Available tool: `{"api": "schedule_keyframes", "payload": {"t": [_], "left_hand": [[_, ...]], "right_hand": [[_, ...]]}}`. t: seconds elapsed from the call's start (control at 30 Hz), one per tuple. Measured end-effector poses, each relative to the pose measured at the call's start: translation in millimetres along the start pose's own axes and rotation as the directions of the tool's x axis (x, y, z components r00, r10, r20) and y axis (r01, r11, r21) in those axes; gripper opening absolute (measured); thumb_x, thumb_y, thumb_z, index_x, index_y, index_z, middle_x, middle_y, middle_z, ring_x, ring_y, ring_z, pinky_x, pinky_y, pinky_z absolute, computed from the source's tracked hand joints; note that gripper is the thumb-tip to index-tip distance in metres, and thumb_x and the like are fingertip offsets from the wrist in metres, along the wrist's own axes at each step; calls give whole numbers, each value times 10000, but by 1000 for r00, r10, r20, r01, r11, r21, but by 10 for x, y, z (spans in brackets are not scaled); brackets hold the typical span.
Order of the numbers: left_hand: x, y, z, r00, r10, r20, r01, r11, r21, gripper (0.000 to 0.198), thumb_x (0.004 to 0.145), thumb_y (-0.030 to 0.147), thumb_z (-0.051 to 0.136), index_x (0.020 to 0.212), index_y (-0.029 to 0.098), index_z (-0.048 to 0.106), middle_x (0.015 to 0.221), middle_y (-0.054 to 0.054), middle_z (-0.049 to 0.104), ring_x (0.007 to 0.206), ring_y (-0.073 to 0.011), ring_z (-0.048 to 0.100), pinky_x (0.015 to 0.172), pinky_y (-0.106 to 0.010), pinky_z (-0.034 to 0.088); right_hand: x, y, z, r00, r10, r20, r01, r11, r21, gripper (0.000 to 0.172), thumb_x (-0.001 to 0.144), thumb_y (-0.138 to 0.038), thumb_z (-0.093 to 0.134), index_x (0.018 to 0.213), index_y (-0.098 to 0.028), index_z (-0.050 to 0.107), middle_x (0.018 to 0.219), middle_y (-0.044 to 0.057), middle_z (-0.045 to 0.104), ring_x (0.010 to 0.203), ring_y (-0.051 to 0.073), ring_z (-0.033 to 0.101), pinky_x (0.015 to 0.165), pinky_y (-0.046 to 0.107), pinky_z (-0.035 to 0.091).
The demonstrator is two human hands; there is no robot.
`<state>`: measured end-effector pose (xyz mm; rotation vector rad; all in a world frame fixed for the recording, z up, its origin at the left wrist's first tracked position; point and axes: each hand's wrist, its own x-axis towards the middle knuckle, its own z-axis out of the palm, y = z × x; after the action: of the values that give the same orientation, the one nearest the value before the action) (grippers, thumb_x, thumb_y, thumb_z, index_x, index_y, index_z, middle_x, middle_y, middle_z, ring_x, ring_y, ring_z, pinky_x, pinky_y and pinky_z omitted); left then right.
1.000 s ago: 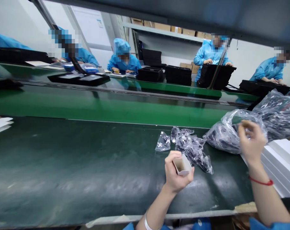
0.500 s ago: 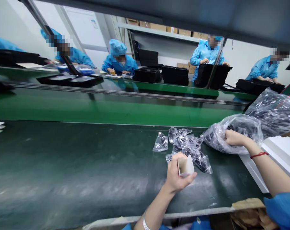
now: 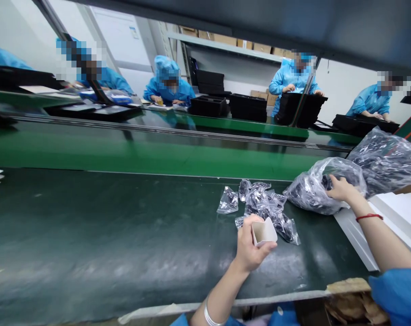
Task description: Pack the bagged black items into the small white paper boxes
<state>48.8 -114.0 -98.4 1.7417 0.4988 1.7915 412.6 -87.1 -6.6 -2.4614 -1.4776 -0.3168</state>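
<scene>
My left hand point(image 3: 249, 248) is wrapped round a small white cardboard box point(image 3: 264, 232), whose near end is open with a flap up; its visible inside looks bare. Just beyond that box lies a pile of small clear zip bags point(image 3: 260, 201) with dark pieces in them. At the mouth of a large clear plastic bag point(image 3: 305, 194), my right hand point(image 3: 341, 189) has its fingers bent against a small dark packet point(image 3: 327, 182). The packet's exact kind does not show.
Another large clear bag point(image 3: 392, 158) of dark items stands at the right, behind white boxes point(image 3: 395, 217). A green work surface point(image 3: 107, 235) spreads before me. Co-workers in blue point(image 3: 169, 83) sit and stand across the line with black cases point(image 3: 248, 106).
My right hand has shifted up and right within the bag's mouth, and a dark packet now shows at its fingertips. The left hand keeps the box, tilted slightly.
</scene>
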Motion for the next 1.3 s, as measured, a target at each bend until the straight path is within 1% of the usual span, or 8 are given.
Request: {"api": "schedule_keyframes", "payload": {"t": [0.17, 0.43, 0.63, 0.77, 0.87, 1.0, 1.1, 1.3], "left_hand": [[1, -11, -6, 1000, -25, -2, 25, 1000, 4, 473, 874, 672, 547, 1007, 219, 514, 771, 13, 571, 590, -130, 556, 550, -239, 461], [5, -13, -15, 1000, -1, -10, 1, 999, 48, 409, 918, 614, 508, 1017, 217, 514, 764, 15, 573, 568, -125, 558, 526, -231, 455], [1, 17, -8, 999, 15, -46, -12, 997, 76, 295, 954, 514, 478, 1011, 227, 518, 790, -1, 583, 628, -141, 589, 570, -251, 485], [18, 74, 35, 999, 8, -53, -3, 996, 93, 244, 965, 464, 473, 1033, 234, 517, 783, 4, 578, 616, -136, 572, 570, -251, 475], [17, 96, 72, 999, -13, -51, 19, 991, 135, 194, 967, 418, 477, 1037, 239, 509, 764, 17, 557, 596, -129, 547, 555, -237, 444], [7, 117, 73, 998, -11, -68, 22, 986, 165, 177, 980, 391, 440, 1050, 240, 501, 765, 21, 555, 604, -131, 550, 568, -235, 444], [6, 135, 48, 996, -14, -88, 28, 986, 162, 179, 981, 360, 430, 1067, 226, 512, 785, 10, 580, 607, -136, 560, 573, -247, 455], [-27, 139, 83, 991, -11, -133, 26, 993, 111, 164, 984, 356, 430, 1030, 216, 502, 826, -13, 573, 715, -159, 593, 638, -278, 493]], "right_hand": [[14, -21, 294, 993, 101, 66, -92, 988, -125, 403, 926, -416, 607, 1236, -162, 575, 1276, 99, 575, 1124, 223, 589, 953, 458, 515], [268, 167, 227, 995, 11, 99, -8, 1000, -28, 334, 931, -399, 608, 1174, -169, 602, 1149, 68, 629, 996, 174, 634, 848, 365, 557], [85, 29, -93, 958, -119, -260, 153, 982, 113, 261, 943, -411, 589, 1047, -177, 636, 1028, 39, 656, 899, 136, 636, 816, 323, 547], [-189, -249, -515, 796, -66, -601, 212, 961, 175, 301, 952, -442, 522, 991, -178, 661, 985, 93, 683, 949, 188, 636, 898, 373, 494], [-466, -569, -480, 724, -23, -690, 238, 946, 218, 351, 927, -494, 509, 970, -194, 685, 896, 115, 687, 866, 210, 632, 831, 358, 477], [-952, -1021, 190, 808, -76, -584, 293, 913, 286, 420, 929, -548, 471, 796, -205, 676, 599, 42, 583, 569, 146, 524, 631, 308, 460], [-1315, -1192, 699, 883, -202, -425, 368, 859, 357, 425, 934, -561, 491, 897, -179, 675, 682, 7, 632, 569, 99, 536, 587, 254, 465], [-1523, -969, 827, 957, -41, -286, 196, 820, 538, 467, 917, -566, 479, 1152, -190, 626, 735, 7, 630, 532, 110, 516, 589, 277, 489]]}}
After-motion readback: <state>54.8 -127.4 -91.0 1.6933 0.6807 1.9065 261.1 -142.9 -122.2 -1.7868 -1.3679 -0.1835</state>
